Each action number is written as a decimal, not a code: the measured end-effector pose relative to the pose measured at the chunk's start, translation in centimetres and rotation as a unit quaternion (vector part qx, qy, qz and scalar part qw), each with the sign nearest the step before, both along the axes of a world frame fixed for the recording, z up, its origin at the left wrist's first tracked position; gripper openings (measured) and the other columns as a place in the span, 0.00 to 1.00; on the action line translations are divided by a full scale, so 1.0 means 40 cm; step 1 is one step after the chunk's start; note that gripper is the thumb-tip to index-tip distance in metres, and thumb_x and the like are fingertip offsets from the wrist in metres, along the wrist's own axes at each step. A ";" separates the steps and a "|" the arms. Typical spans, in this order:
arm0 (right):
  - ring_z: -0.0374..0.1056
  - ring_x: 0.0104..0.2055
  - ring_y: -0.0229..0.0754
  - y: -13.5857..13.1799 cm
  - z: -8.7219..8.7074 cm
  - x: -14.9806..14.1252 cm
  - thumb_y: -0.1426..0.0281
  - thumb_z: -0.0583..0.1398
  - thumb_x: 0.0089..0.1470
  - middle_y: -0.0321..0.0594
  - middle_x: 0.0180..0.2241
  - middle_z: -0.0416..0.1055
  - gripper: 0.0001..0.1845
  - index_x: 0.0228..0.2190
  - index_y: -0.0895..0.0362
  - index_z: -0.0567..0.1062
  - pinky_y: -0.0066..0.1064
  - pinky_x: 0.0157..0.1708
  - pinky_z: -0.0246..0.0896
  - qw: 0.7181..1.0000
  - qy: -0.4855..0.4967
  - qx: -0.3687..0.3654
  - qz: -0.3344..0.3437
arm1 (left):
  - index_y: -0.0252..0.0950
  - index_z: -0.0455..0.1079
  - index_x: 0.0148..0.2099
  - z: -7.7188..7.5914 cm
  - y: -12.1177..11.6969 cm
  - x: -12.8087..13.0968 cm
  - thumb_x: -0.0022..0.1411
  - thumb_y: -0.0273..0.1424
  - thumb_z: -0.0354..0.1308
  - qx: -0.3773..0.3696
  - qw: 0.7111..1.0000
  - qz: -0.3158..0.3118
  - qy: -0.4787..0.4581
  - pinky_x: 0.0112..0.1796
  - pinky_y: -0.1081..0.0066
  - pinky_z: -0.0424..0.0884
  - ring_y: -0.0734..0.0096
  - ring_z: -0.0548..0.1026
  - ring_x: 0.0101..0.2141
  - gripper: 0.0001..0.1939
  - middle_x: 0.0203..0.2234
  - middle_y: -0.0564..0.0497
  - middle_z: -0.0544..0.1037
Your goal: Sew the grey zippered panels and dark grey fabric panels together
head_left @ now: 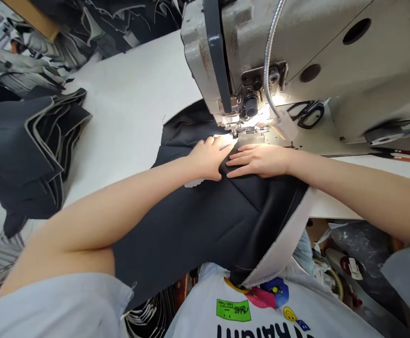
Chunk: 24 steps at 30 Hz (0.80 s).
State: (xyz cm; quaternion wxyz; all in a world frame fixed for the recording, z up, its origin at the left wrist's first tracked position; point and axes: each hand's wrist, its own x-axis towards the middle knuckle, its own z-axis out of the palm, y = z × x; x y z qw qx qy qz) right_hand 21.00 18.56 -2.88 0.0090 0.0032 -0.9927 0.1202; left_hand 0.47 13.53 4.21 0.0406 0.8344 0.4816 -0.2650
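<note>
Dark cloth [190, 225] lies on the white table [127, 117], its upper part by the needle area [235, 133] of the sewing machine [296, 51], the rest falling over the near edge toward the person's lap. The drape probably lets its weight rest close to the body.

Left hand [207, 158]: fingers bent, on the cloth and at a small white piece [228, 139] beside the needle area. Whether it pinches the piece or only presses it, cannot tell; being so close suggests fine control of the edge there.

Right hand [261, 160]: released, palm down, fingers spread over the cloth, pointing toward the left hand. Grips nothing; the flat spread likely holds the layer smooth.

Small lamp [285, 126] on a bendable metal neck, set low, light falling right on the needle area, presumably for a clear view. Scissors [310, 115] behind it, within reach. Folded dark pieces [14, 141] stacked at left, apart from the hands, likely out of the cloth's way.
</note>
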 end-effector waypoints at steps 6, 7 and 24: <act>0.51 0.70 0.50 0.012 -0.039 0.159 0.72 0.52 0.63 0.44 0.67 0.59 0.30 0.65 0.48 0.63 0.53 0.68 0.46 0.999 0.023 -0.033 -0.006 | 0.41 0.46 0.73 -0.052 0.014 -0.026 0.60 0.22 0.52 0.014 1.000 0.023 -0.006 0.49 0.59 0.71 0.49 0.67 0.55 0.41 0.64 0.38 0.59; 0.52 0.70 0.48 0.011 -0.047 0.158 0.71 0.50 0.65 0.43 0.67 0.59 0.28 0.64 0.47 0.64 0.52 0.68 0.46 0.999 0.032 -0.031 0.004 | 0.42 0.47 0.73 -0.054 0.022 -0.035 0.61 0.20 0.49 0.021 1.000 0.018 -0.012 0.49 0.59 0.71 0.50 0.67 0.54 0.40 0.63 0.39 0.60; 0.64 0.64 0.43 -0.035 -0.079 0.142 0.72 0.44 0.71 0.42 0.58 0.73 0.23 0.54 0.57 0.75 0.43 0.66 0.59 0.987 0.155 -0.006 -0.048 | 0.50 0.64 0.66 -0.082 0.147 -0.098 0.71 0.26 0.41 0.047 0.994 -0.087 -0.050 0.43 0.66 0.70 0.61 0.73 0.44 0.27 0.41 0.47 0.74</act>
